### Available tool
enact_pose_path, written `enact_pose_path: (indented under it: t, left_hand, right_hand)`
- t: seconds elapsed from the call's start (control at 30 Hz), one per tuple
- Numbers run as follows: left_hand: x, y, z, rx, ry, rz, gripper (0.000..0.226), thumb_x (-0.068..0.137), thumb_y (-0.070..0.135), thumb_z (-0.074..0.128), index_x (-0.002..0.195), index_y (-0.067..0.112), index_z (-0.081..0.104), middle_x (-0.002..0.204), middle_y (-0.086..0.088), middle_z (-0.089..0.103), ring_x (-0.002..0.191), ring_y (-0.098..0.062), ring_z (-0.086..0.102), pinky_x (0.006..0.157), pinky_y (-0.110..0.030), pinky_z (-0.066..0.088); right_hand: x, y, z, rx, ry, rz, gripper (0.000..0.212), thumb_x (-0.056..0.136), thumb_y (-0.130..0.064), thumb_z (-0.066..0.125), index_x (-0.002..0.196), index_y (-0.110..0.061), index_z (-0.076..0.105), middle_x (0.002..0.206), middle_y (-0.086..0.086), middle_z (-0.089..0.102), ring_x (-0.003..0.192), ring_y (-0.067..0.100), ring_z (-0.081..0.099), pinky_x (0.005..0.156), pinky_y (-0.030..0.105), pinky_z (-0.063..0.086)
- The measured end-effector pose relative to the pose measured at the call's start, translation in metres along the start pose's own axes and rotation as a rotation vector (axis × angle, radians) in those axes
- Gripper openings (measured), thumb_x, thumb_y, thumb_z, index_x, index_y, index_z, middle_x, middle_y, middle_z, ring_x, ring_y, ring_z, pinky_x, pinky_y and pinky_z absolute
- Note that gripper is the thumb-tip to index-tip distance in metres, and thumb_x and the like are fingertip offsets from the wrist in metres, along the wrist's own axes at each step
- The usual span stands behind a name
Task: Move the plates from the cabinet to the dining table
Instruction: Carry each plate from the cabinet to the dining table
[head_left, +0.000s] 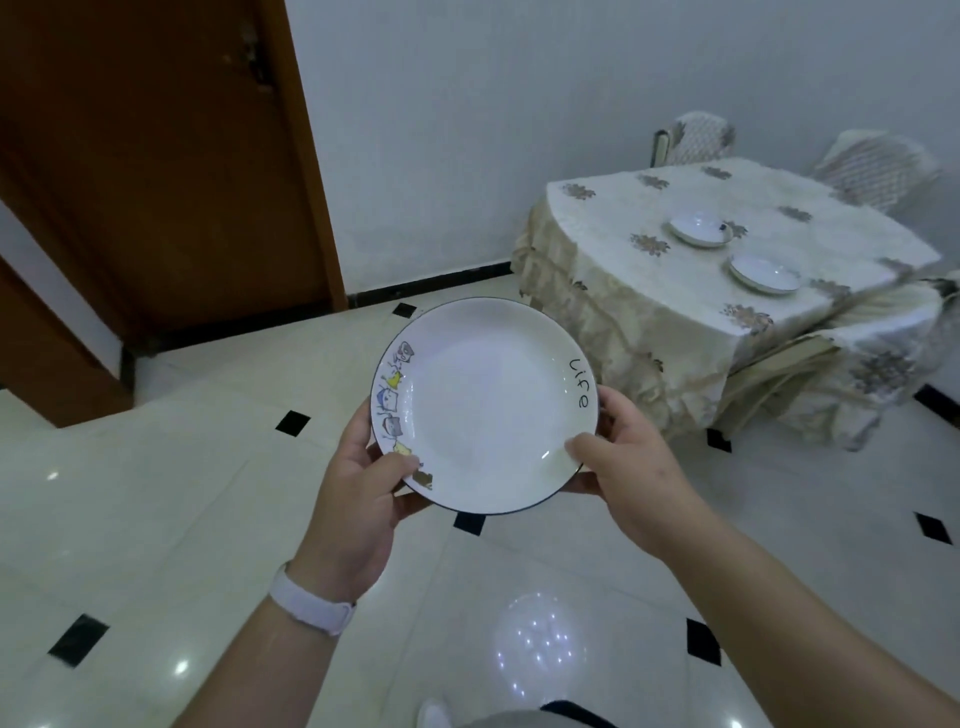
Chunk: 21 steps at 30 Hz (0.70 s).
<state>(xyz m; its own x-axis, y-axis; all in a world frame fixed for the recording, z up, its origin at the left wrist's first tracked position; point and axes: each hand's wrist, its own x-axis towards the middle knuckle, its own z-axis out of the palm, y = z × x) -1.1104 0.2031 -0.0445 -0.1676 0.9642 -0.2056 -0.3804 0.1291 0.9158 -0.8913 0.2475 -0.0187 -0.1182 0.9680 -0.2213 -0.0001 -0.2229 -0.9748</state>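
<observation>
A white plate (483, 400) with a dark rim, cartoon figures on its left edge and the word "Life" on its right edge is held level in front of me, above the floor. My left hand (358, 488) grips its lower left rim, thumb on top. My right hand (628, 467) grips its lower right rim the same way. The dining table (649, 291), under a cream flowered cloth, stands ahead to the right. Two white plates lie on it: a far plate (698, 228) and a nearer plate (763, 274). The cabinet is out of view.
A brown wooden door (156, 182) fills the upper left. Two cloth-covered chairs (696, 137) stand behind the table, and another covered chair (852, 384) sits at its near right side. Glossy pale floor tiles (156, 493) with black diamond insets lie between me and the table.
</observation>
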Motion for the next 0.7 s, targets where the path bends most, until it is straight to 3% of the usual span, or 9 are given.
enact_pose_path:
  t: [0.13, 0.37, 0.7]
  left_hand:
    - [0.025, 0.009, -0.006, -0.014, -0.022, -0.011, 0.066, 0.087, -0.013, 0.044, 0.125, 0.038, 0.059, 0.117, -0.006, 0.069, 0.088, -0.024, 0.065, 0.078, -0.047, 0.055]
    - [0.080, 0.029, -0.020, 0.030, -0.010, -0.001, 0.065, 0.087, -0.013, 0.044, 0.122, 0.039, 0.060, 0.104, 0.000, 0.072, 0.081, -0.022, 0.062, 0.077, -0.047, 0.054]
    - [0.205, 0.049, -0.007, 0.100, 0.044, 0.000, 0.066, 0.086, -0.013, 0.044, 0.124, 0.039, 0.058, 0.109, -0.001, 0.071, 0.086, -0.022, 0.066, 0.075, -0.044, 0.056]
  right_hand:
    - [0.022, -0.005, 0.009, 0.015, 0.025, -0.007, 0.054, 0.086, 0.014, 0.044, 0.122, -0.023, 0.059, 0.114, 0.009, 0.066, 0.091, 0.022, 0.070, 0.066, 0.039, 0.060]
    - [0.080, -0.008, 0.031, 0.058, 0.011, 0.007, 0.053, 0.087, 0.016, 0.042, 0.116, -0.024, 0.060, 0.114, 0.008, 0.067, 0.090, 0.022, 0.071, 0.065, 0.039, 0.059]
    - [0.220, -0.020, 0.035, 0.081, -0.035, 0.051, 0.050, 0.088, 0.014, 0.043, 0.119, -0.023, 0.059, 0.111, 0.004, 0.069, 0.089, 0.020, 0.071, 0.065, 0.037, 0.059]
